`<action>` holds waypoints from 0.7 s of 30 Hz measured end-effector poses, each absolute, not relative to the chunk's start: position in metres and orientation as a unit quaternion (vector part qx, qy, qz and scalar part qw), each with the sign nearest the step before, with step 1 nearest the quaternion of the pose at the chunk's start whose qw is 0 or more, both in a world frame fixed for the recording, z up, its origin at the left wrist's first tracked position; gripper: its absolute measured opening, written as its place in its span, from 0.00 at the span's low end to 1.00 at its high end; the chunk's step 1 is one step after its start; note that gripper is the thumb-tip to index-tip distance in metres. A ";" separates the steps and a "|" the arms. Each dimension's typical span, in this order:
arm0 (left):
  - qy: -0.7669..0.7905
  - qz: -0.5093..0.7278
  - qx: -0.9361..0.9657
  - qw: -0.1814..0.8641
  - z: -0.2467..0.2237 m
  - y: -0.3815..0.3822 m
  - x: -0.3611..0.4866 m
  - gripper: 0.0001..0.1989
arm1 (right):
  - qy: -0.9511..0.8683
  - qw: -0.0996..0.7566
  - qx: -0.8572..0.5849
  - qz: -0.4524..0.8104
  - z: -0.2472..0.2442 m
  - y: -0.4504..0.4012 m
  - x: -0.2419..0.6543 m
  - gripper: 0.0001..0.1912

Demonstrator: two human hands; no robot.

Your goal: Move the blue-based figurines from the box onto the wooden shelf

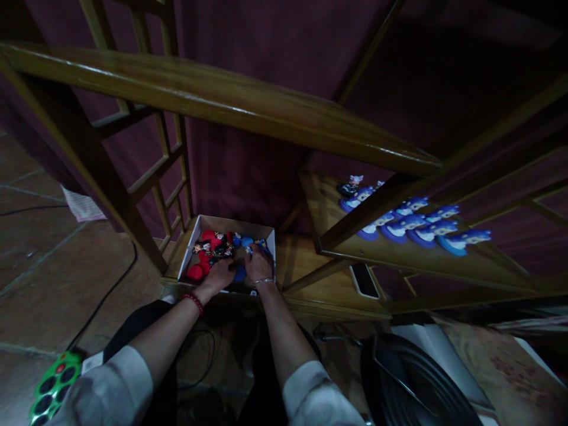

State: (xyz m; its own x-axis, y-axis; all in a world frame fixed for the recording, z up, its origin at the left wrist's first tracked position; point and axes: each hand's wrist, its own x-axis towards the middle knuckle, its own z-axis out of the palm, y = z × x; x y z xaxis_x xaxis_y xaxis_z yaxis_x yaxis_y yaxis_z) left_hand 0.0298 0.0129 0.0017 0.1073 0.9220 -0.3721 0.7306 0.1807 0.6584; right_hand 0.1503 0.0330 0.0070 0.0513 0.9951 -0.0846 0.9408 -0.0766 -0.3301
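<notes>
An open cardboard box (193, 244) with white sides stands on the low wooden shelf and holds several small figures. Red-based figures (213, 238) lie in its left half, blue ones (242, 240) toward the back right. My left hand (220, 274), with a red bead bracelet, reaches into the front middle, its fingertips beside a dark blue round base (240, 273). Inside the right part is my right hand (258, 264), a silver bangle on its wrist, fingers bent down against blue figures. What either hand grips, if anything, is hidden.
Several blue-and-white figures (406, 225) stand on a raised wooden shelf (319, 201) at the right. A phone (364, 280) lies on the lower shelf. Wooden beams (213, 89) frame the box. A black stool (412, 378) and a green power strip (55, 387) are below.
</notes>
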 end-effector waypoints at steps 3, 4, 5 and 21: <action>0.661 0.138 0.617 0.403 0.000 0.012 0.030 0.12 | -0.637 0.160 -0.725 0.204 0.005 0.036 0.155 0.18; 0.660 0.143 0.616 0.405 0.000 0.012 0.030 0.12 | -0.621 0.189 -0.722 0.239 0.003 0.037 0.157 0.18; 0.659 0.147 0.615 0.407 -0.001 0.012 0.031 0.12 | -0.600 0.218 -0.716 0.281 0.000 0.038 0.158 0.18; 0.643 0.157 0.614 0.431 -0.003 0.013 0.032 0.10 | -0.268 0.459 -0.561 0.634 0.002 0.030 0.168 0.11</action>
State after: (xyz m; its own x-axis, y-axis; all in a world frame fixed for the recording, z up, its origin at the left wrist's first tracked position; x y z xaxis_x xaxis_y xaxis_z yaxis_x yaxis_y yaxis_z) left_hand 0.0319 0.0126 -0.0027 0.1249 0.9243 -0.3605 0.6540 0.1966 0.7306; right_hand 0.1677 0.0303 0.0020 0.0511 0.8832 -0.4661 -0.2807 -0.4352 -0.8554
